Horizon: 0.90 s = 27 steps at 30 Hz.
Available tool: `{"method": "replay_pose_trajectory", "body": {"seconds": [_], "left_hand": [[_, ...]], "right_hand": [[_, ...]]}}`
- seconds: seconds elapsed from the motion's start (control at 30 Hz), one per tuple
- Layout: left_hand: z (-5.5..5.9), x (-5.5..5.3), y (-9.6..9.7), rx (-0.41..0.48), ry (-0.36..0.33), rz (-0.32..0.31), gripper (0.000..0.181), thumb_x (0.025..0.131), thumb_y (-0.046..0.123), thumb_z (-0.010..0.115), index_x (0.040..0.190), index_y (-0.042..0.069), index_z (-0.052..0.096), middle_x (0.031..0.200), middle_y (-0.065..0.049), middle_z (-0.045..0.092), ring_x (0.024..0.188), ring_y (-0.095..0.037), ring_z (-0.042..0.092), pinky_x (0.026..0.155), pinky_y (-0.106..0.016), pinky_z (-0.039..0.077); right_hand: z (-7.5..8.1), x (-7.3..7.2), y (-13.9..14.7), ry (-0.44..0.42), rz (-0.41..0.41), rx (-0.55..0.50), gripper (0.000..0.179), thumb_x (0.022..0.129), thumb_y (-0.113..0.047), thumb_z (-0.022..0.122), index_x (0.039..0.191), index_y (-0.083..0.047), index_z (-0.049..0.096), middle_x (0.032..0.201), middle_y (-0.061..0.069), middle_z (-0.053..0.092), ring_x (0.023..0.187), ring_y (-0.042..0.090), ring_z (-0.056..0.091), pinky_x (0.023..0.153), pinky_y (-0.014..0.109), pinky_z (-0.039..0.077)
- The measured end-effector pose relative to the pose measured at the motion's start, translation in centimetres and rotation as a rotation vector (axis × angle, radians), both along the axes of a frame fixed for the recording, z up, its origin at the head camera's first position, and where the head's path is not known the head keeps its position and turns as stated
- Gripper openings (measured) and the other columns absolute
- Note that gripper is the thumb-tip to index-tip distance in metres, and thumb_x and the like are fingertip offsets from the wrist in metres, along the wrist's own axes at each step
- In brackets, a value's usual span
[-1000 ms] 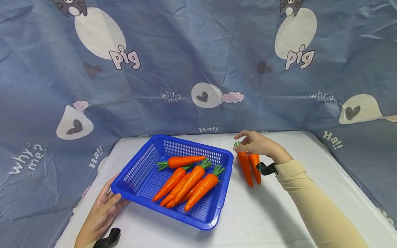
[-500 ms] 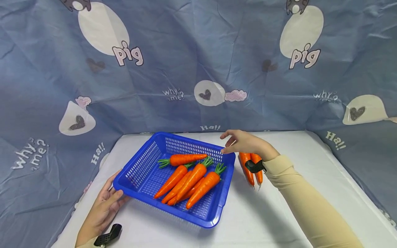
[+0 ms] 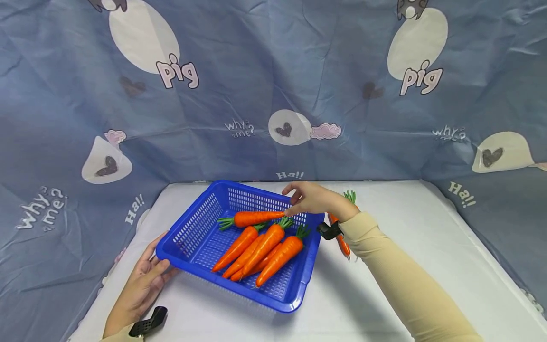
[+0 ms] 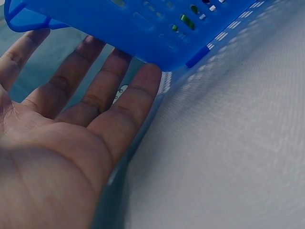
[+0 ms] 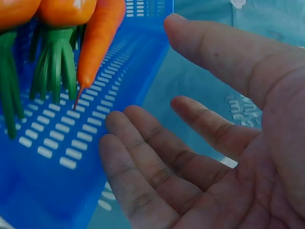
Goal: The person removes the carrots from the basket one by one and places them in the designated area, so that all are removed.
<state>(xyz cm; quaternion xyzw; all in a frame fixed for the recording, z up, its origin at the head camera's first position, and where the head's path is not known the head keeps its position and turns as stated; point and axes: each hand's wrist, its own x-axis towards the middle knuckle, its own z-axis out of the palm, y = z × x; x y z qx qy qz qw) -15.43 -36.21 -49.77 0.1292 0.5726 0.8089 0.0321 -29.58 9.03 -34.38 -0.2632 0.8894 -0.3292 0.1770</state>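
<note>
A blue plastic basket [image 3: 205,277] holds several orange carrots [image 3: 281,260] with green tops. My left hand [image 3: 138,287] is at the basket's left corner; in the left wrist view its fairly straight fingertips meet the blue wall, palm up. Over the far right rim hovers my right hand [image 3: 309,198], fingers relaxed and apart, with nothing in them. In the head view its thumb overlaps the tip of the rearmost carrot; the right wrist view shows a gap between the fingers and that carrot [image 5: 100,43].
To the right of the basket, more carrots [image 3: 343,245] lie on the white tabletop [image 3: 410,247], partly hidden by my right forearm. A blue printed cloth [image 3: 239,95] hangs behind and along both sides. Each wrist wears a black band [image 3: 149,323].
My right hand has moved left from above the loose carrots to over the basket's far right rim, still holding nothing. The left hand stays at its corner.
</note>
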Motion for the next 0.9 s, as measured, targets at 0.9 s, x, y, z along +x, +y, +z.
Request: {"method": "replay_pose_trajectory", "body": {"seconds": [0.9], "left_hand": [[0.3, 0.1, 0.1, -0.027, -0.028, 0.029, 0.065, 0.111, -0.005, 0.046, 0.167, 0.027, 0.035, 0.148, 0.011, 0.064, 0.13, -0.008, 0.068, 0.103, -0.029, 0.062]], "right_hand": [[-1.8, -1.6, -6.3, -0.051, 0.11, 0.094, 0.058, 0.098, -0.016, 0.08, 0.151, -0.004, 0.059, 0.143, 0.023, 0.068, 0.133, 0.033, 0.066, 0.112, 0.04, 0.058]]}}
